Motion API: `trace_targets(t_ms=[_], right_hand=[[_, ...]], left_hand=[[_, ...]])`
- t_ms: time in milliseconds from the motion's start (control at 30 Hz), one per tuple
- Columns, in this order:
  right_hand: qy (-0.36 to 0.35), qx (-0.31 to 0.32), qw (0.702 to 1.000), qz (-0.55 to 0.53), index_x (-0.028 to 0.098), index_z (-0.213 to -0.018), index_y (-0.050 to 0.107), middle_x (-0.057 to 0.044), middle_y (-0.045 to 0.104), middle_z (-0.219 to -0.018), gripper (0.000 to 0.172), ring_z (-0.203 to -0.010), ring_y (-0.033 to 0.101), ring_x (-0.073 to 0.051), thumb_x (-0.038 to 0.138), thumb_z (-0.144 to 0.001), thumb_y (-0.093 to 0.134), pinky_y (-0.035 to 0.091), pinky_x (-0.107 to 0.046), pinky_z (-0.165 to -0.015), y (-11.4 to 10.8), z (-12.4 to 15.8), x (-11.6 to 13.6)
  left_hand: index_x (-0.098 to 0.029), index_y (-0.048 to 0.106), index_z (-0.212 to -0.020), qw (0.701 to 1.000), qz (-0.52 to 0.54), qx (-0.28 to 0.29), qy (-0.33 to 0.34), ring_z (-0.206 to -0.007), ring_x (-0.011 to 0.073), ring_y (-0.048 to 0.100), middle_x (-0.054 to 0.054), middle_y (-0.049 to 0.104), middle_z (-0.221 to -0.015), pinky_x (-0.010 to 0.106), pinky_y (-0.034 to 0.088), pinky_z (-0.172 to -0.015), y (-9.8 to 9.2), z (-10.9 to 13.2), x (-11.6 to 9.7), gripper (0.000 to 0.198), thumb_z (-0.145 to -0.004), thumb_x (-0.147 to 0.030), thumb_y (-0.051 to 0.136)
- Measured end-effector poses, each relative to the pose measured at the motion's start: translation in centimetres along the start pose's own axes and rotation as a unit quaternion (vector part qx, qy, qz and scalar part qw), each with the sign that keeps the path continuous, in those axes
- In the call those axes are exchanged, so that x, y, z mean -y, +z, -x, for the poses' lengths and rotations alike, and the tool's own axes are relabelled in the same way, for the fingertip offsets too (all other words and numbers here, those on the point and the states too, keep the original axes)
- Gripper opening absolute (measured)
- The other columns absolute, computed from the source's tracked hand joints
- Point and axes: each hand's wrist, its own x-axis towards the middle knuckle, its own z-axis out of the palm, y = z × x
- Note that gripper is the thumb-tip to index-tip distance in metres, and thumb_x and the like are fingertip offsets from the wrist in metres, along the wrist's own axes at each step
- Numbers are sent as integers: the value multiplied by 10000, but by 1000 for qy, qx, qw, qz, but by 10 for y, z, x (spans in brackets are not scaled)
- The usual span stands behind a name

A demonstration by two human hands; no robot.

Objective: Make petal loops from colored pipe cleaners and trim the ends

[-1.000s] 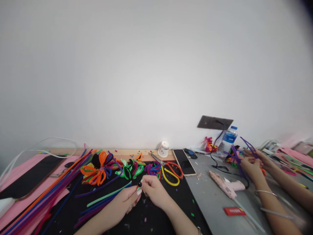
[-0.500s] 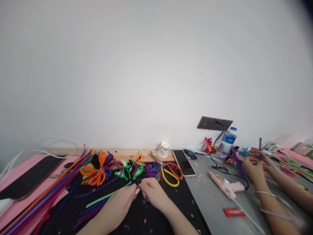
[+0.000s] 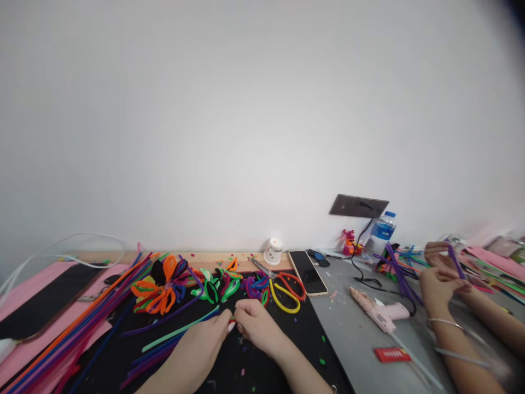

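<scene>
Close together over the black mat point(image 3: 229, 377), my left hand point(image 3: 203, 342) and my right hand point(image 3: 258, 325) are both closed, fingertips nearly touching. Between them shows a tiny red and green bit of pipe cleaner point(image 3: 232, 319), mostly hidden by the fingers. Just beyond lie green looped pipe-cleaner leaves point(image 3: 211, 290) and a purple looped bundle point(image 3: 256, 287). An orange pipe-cleaner flower point(image 3: 166, 290) is farther left. Beside my left forearm rest a mint-green pipe cleaner point(image 3: 176, 331) and several blue and purple ones.
Scissors point(image 3: 285, 295) with yellow and red handles lie beyond my right hand, near a phone point(image 3: 307, 273) and a paper cup point(image 3: 273, 251). A pink glue gun point(image 3: 379, 314) sits on the grey table. At right, another person's hands point(image 3: 443, 279) bend a purple pipe cleaner. Long pipe cleaners point(image 3: 90, 306) stretch along the left.
My right fingers have curled in tighter, so the dark thumbnail no longer shows. At right, the other person's hands moved slightly right, and their purple pipe cleaner went from upright to bent.
</scene>
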Motion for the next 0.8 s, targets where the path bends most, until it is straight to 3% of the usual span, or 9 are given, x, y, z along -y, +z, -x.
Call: trace_targets(t_ms=[500,800], right_hand=[[-41,-26,995,84,184,-552,347,68,354,-488,230,-450,306,-67,133,-774,381,216,-193,-443,2,3,5],[-22,-57,998,33,187,-534,371,78,377,-427,228,-390,317,-59,142,-757,400,236,-179,-410,6,-2,-1]], left_hand=[[-211,476,-806,1000,-7,-8,6,-668,187,611,38,629,-737,235,366,-576,-1,0,2,254,-916,-213,247],[-202,514,-833,997,-71,3,4,-711,186,624,39,632,-789,229,380,-593,-4,-4,2,257,-894,-152,270]])
